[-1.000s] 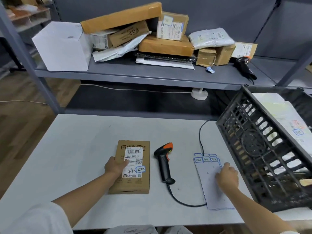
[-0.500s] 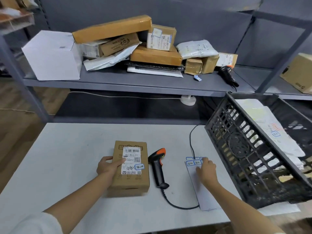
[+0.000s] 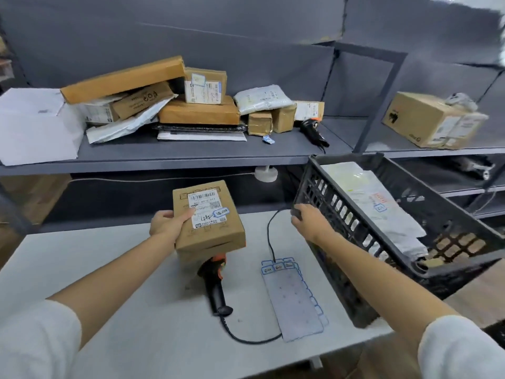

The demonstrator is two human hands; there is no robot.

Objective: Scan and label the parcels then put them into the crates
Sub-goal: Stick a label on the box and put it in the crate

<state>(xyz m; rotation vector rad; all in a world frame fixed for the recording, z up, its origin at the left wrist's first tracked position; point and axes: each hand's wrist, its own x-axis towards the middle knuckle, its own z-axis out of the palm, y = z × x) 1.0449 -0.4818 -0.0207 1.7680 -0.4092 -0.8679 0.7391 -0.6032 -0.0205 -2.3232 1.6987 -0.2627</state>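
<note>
My left hand (image 3: pixel 165 222) grips a brown cardboard parcel (image 3: pixel 210 228) by its left edge and holds it above the white table (image 3: pixel 82 255). A white shipping label and a small blue sticker show on its top. My right hand (image 3: pixel 308 220) holds the near left corner of the black plastic crate (image 3: pixel 382 269), which is tilted at the table's right end and contains white mailer bags (image 3: pixel 382 214). The black and orange scanner (image 3: pixel 216 285) lies on the table, partly under the parcel. A sheet of blue stickers (image 3: pixel 292 299) lies to its right.
A grey shelf (image 3: pixel 191 154) behind the table carries a pile of cardboard boxes and mailers (image 3: pixel 191 105), a white box (image 3: pixel 35 127) and a second scanner (image 3: pixel 314 129). Another brown box (image 3: pixel 431 119) sits on the right shelf. The scanner cable loops across the table.
My left hand has lifted the parcel off the table and carried it rightwards. My right hand left the sticker sheet and took hold of the crate's corner.
</note>
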